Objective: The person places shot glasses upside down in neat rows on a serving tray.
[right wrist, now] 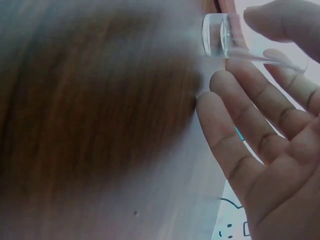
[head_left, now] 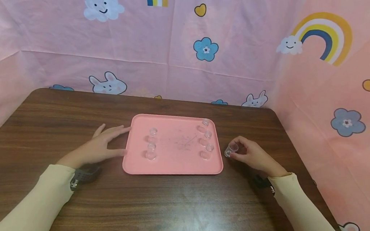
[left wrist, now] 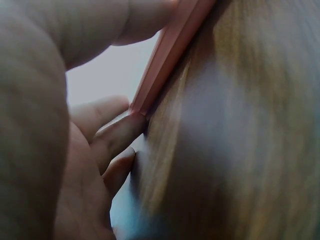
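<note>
A pink tray [head_left: 179,163] lies on the wooden table with small clear shot glasses on it. Two glasses [head_left: 151,146] stand toward its left side, and three glasses [head_left: 208,134] line the right side. My left hand [head_left: 94,146] touches the tray's left edge with thumb and fingertips, fingers extended; the left wrist view shows the tray's edge [left wrist: 165,60] up close. Just right of the tray, my right hand [head_left: 251,155] pinches another shot glass [head_left: 231,149] between thumb and fingers. In the right wrist view its thick base [right wrist: 215,35] is at the tabletop.
Brown wood-grain table [head_left: 166,211] surrounds the tray on all sides. A pink cloth [head_left: 153,42] printed with rainbows, flowers and rabbits hangs behind the table and along its right. Dark straps circle both wrists.
</note>
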The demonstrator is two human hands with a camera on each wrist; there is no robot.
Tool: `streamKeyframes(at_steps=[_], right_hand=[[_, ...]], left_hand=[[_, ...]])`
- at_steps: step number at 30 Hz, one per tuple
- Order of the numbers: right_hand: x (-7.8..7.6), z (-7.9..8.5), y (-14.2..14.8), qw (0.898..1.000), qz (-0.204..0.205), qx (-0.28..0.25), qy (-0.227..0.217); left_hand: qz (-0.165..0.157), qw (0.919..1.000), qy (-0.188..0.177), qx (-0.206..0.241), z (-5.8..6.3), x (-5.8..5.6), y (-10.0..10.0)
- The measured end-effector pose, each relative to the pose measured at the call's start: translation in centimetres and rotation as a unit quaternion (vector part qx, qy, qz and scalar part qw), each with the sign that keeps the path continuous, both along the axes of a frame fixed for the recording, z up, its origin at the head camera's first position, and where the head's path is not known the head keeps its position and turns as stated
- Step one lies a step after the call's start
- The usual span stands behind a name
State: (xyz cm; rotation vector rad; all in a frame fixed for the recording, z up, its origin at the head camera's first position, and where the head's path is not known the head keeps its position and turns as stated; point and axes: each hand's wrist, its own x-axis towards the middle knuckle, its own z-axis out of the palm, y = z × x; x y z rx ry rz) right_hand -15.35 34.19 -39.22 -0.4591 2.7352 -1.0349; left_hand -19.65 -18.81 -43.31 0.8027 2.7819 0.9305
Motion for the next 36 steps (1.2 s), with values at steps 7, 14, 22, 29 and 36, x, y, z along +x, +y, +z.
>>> streamKeyframes(at_steps=[7,14,22,29,36], right_hand=[[-0.4,0.0,-0.4,1.0,-0.014,-0.007,-0.006],[-0.8,0.1,-0.9,1.0,-0.018,0.006,0.004],[-1.3,0.4,-1.4,1.0,-0.02,0.007,0.01],[-1.7,2.1,-2.1,0.996,-0.065,-0.054,0.019],[-1.2,6.2,-6.7,0.984,-0.003,-0.149,0.093]], left_hand=[[0.0,1.0,-0.005,0.003,0.1,0.1,0.1],[0.0,1.0,-0.01,0.0,0.0,0.1,0.0],[0.002,1.0,-0.002,-0.004,0.0,0.0,0.1],[0.001,1.0,0.001,-0.005,-0.1,-0.2,0.0],[-0.001,1.0,-0.004,0.0,0.0,-0.1,0.1]])
